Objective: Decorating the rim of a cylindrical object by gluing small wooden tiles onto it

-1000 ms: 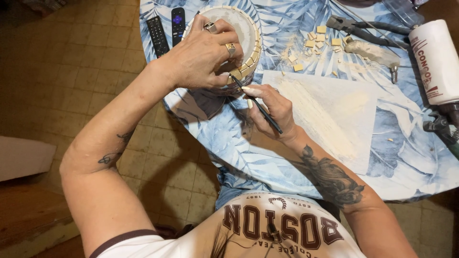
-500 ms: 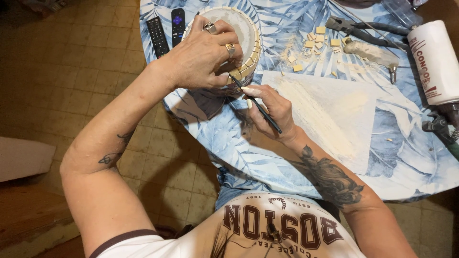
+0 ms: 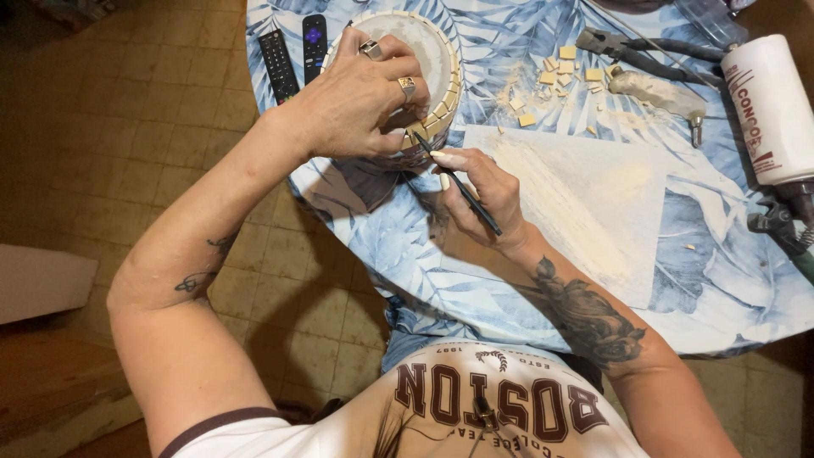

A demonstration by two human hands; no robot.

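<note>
The left hand (image 3: 360, 97) wraps over the rim of the pot (image 3: 428, 59), fingers curled tight on it, while the right hand (image 3: 483, 195) pinches a thin dark tool (image 3: 458, 185) like a pen — its tip touching the row of small tiles (image 3: 437, 119) on the pot's side. The pot stands at the near left edge of the table (image 3: 475, 280), just beside two remotes (image 3: 292, 51). To its right lie a white sheet (image 3: 593, 203), loose tile bits (image 3: 560, 72), pliers (image 3: 644, 47) and a white tube (image 3: 772, 106) — all well apart from the hands.
</note>
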